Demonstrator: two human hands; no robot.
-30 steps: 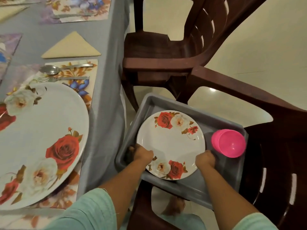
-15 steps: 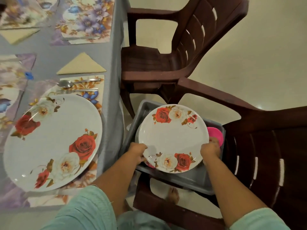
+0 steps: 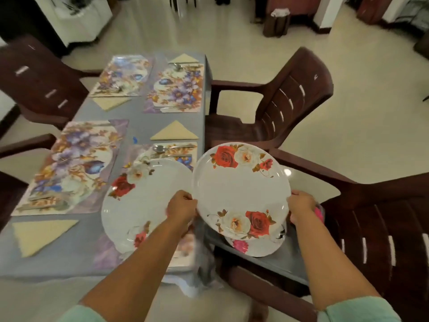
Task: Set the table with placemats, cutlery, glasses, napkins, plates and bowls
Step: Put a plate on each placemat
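You hold a white rose plate by its two side edges — your left hand grips the left rim with curled fingers and your right hand grips the right rim the same way. The plate is in the air, tilted, above the grey tray on the brown chair, where another plate lies — just beside the table edge and the plate already set on the near placemat.

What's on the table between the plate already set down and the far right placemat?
In the head view, a spoon and fork on the near mat, then a folded napkin on bare tablecloth, lie between the plate and the placemat.
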